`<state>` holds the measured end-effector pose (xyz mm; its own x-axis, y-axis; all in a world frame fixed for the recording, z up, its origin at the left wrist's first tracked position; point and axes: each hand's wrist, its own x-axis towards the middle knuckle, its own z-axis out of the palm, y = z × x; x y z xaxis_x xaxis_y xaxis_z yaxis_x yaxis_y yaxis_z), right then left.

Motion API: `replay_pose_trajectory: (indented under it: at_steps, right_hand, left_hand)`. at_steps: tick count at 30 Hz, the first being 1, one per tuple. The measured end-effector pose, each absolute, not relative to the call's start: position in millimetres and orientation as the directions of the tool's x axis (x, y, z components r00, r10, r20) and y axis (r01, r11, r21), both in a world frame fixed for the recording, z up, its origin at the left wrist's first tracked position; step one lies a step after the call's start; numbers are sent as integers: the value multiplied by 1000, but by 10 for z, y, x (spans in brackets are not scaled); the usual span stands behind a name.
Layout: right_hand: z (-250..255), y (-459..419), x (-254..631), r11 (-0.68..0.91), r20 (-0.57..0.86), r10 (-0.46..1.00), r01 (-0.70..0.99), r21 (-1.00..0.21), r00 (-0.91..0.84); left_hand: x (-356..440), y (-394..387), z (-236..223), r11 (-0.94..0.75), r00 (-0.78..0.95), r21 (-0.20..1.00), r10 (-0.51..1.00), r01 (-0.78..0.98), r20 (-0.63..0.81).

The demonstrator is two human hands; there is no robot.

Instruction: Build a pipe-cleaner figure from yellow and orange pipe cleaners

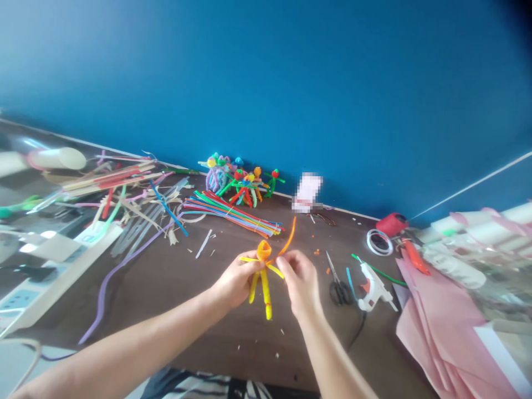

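A yellow pipe-cleaner doll (266,289) with an orange head, two arms and two legs is held upright over the dark table. My left hand (240,279) is closed on its body from the left, thumb at the neck. My right hand (300,277) pinches an orange pipe cleaner (288,237) close to the doll's neck. The free end of that pipe cleaner sticks up and to the right. Part of the doll's body is hidden behind my left fingers.
Behind are a bundle of coloured pipe cleaners (236,215) and several finished dolls (249,180). Scissors (341,289) and a white glue gun (373,288) lie right, beside pink paper (436,327). At left stand a power strip (62,277) and loose strips (112,183).
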<state>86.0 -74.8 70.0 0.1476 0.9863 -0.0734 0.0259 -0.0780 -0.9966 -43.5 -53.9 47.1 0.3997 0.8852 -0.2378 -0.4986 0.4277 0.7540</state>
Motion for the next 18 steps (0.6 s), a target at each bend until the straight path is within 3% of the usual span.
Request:
replay_pose_trajectory:
  at_steps: [3,6,9,13,18]
  right_hand:
    - [712,-785,900,232,287,948,320,-918,135]
    - [728,-799,938,403,445,895,480,-779,-30]
    - [785,-804,941,462,512,856,555,-691,-74]
    - [942,-812,904,501,545,827,616,-608,-134]
    - [1113,-816,835,389,423,901,602,-697,-93]
  left_hand:
    - [-398,-550,505,470,340,703,881,-534,-330]
    - [-380,-579,565,510,362,645,860,-569,-360]
    - [-369,-612,623,520,387,608,854,-600,-349]
    - [-368,-629,682,458,369,644,886,-613,-280]
    - [-374,-597,694,245,213,760,967,-601,-144]
